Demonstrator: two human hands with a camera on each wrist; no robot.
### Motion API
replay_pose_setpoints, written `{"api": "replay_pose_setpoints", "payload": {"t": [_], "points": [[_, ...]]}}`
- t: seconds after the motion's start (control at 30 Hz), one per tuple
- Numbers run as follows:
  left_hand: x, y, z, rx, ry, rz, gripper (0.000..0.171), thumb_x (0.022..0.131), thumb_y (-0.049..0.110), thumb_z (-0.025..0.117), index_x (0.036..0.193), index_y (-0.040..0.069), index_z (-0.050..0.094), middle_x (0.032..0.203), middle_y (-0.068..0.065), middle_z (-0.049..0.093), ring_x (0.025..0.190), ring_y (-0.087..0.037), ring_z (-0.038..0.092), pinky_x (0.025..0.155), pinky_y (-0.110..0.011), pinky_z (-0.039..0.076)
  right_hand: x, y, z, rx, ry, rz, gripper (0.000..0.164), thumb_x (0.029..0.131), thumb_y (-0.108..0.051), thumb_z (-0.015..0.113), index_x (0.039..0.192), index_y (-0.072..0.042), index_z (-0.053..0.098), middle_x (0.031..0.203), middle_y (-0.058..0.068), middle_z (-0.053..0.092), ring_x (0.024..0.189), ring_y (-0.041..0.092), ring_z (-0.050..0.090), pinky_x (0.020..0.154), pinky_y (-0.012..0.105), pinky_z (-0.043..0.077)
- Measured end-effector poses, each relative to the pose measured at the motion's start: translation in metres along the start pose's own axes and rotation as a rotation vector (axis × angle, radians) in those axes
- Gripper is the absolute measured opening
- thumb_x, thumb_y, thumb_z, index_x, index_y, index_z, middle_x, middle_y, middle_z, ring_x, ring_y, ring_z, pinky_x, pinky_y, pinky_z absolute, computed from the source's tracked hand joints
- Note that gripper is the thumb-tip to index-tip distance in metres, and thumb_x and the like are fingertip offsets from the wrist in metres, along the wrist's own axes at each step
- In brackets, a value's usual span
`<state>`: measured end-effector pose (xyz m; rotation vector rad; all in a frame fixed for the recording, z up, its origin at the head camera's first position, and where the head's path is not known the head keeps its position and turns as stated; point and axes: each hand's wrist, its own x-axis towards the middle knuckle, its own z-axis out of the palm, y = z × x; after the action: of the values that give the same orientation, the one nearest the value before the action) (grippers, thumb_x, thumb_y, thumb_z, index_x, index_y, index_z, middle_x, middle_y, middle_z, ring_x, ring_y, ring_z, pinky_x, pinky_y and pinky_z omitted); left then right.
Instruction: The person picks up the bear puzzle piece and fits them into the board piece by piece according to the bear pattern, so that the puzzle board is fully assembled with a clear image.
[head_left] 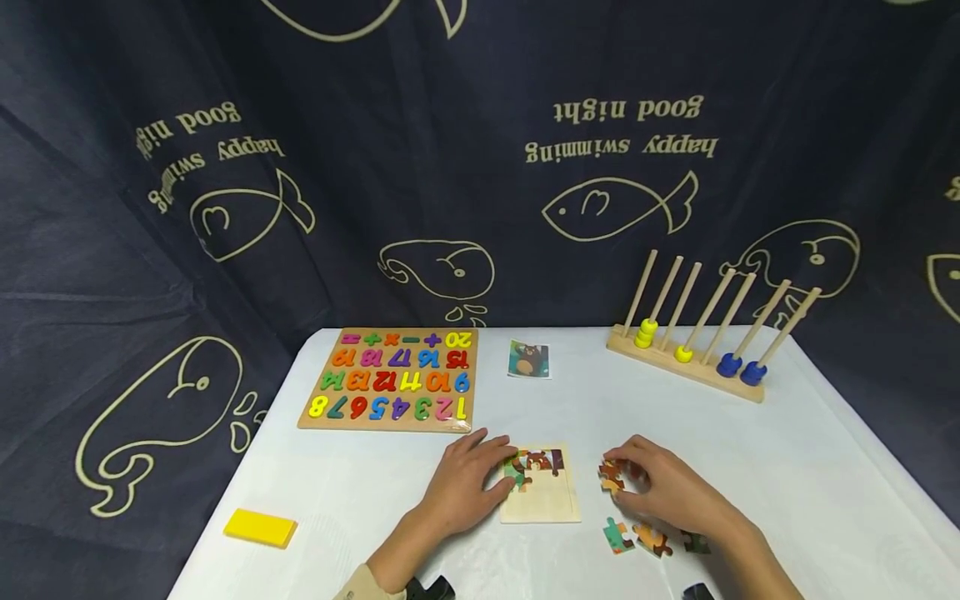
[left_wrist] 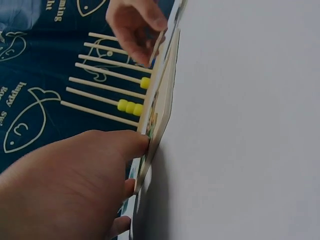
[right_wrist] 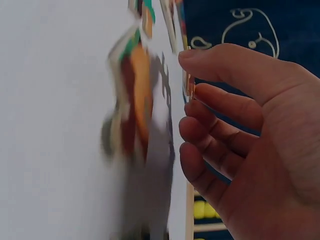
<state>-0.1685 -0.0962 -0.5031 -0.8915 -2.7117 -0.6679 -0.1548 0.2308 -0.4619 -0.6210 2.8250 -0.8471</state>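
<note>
My left hand (head_left: 467, 482) rests at the left side of a square wooden puzzle board (head_left: 551, 504), its fingertips and thumb touching the board's edge and the pieces there. Several jigsaw pieces (head_left: 536, 461) fill the top and left of the board, brown and green. To the right of the board, my right hand (head_left: 663, 483) pinches a brown and orange puzzle piece (head_left: 611, 475) between thumb and fingers. Below that hand lie loose pieces: a green one (head_left: 617, 535), an orange and brown one (head_left: 651, 539) and a dark one (head_left: 695, 542), partly hidden by the wrist.
A wooden number board (head_left: 390, 381) stands at the back left, with a small bear picture card (head_left: 529, 359) beside it. At the back right is a peg rack (head_left: 686, 365) with yellow and blue beads. A yellow block (head_left: 260, 528) lies at the front left.
</note>
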Motion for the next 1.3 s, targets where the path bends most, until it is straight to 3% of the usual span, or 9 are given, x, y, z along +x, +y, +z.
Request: {"api": "replay_pose_setpoints", "payload": {"t": [0.13,0.47,0.7,1.03,1.3], "points": [[0.0,0.002,-0.001,-0.002,-0.016,0.021,0.035,0.093,0.036,0.06,0.128,0.031,0.062,0.138,0.002,0.053,0.133,-0.035,0.038,0.106,-0.056,0.028,0.014,-0.011,0.009,-0.016,0.006,-0.06,0.044,0.078,-0.027,0.08,0.117,-0.013,0.066,0.095,-0.009,0.053,0.077,0.009,0.049,0.06,0.023,0.043],[0.0,0.003,-0.001,0.037,-0.033,0.025,0.031,0.095,0.038,0.057,0.123,0.031,0.067,0.139,0.003,0.052,0.133,-0.035,0.037,0.106,-0.056,0.028,0.039,-0.035,0.024,-0.028,-0.014,-0.143,0.045,0.079,-0.034,0.079,0.119,-0.015,0.066,0.097,-0.01,0.054,0.078,0.01,0.05,0.065,0.025,0.043],[0.0,0.002,-0.001,0.051,-0.048,0.018,0.031,0.096,0.039,0.056,0.124,0.032,0.066,0.14,0.004,0.051,0.134,-0.034,0.037,0.107,-0.056,0.027,0.051,-0.045,0.032,-0.009,-0.037,-0.189,0.044,0.079,-0.033,0.078,0.119,-0.018,0.067,0.092,-0.01,0.054,0.073,0.009,0.049,0.061,0.024,0.042],[0.001,0.003,-0.003,0.065,-0.05,0.024,0.032,0.096,0.037,0.056,0.126,0.032,0.066,0.139,0.003,0.052,0.133,-0.035,0.038,0.106,-0.057,0.029,0.057,-0.045,0.038,0.038,-0.08,-0.219,0.041,0.081,-0.031,0.078,0.119,-0.018,0.068,0.094,-0.01,0.055,0.074,0.009,0.049,0.062,0.024,0.043],[0.0,0.006,-0.004,0.067,-0.058,0.037,0.034,0.096,0.034,0.055,0.13,0.032,0.062,0.14,0.0,0.052,0.132,-0.037,0.038,0.105,-0.059,0.028,0.054,-0.042,0.043,0.055,-0.022,-0.236,0.027,0.087,-0.018,0.072,0.114,-0.014,0.068,0.094,-0.01,0.057,0.077,0.007,0.053,0.066,0.024,0.046]]}}
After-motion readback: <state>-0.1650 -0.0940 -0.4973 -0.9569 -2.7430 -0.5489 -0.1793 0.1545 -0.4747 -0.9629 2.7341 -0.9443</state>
